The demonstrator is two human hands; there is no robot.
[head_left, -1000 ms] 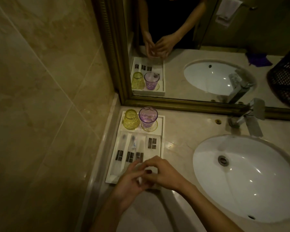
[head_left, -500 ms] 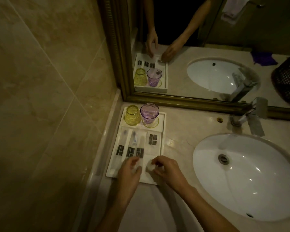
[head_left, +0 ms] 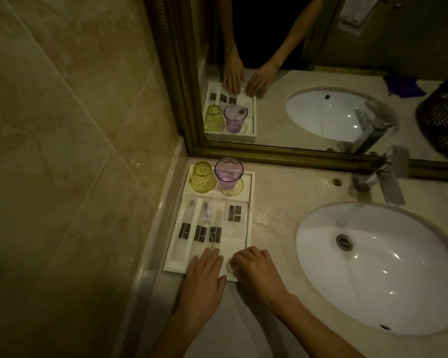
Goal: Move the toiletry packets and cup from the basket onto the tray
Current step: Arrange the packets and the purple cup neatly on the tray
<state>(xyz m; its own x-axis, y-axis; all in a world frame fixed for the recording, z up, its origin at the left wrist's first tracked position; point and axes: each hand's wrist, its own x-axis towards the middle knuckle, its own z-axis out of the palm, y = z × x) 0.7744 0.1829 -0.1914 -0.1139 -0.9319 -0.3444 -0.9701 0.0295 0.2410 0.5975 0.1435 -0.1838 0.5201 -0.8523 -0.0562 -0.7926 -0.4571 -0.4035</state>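
Observation:
A white tray (head_left: 250, 223) sits on the counter by the wall. A yellow cup (head_left: 202, 177) stands upside down and a purple cup (head_left: 228, 173) upright at its far end. Three long white packets (head_left: 200, 228) with dark labels and a smaller packet (head_left: 234, 213) lie in the tray. My left hand (head_left: 204, 277) rests flat, fingers together, on the tray's near edge. My right hand (head_left: 256, 270) curls over a small round white packet (head_left: 230, 264) at the near right corner, fingertips on it.
A white sink (head_left: 378, 267) fills the counter on the right, with a chrome faucet (head_left: 388, 177) behind it. The mirror (head_left: 308, 60) reflects the tray, hands and a dark basket (head_left: 442, 120). A tiled wall (head_left: 62, 151) borders the left.
Both hands have come down from above the tray's near end onto it. The left hand has flattened and the right has pressed the round packet down at the corner.

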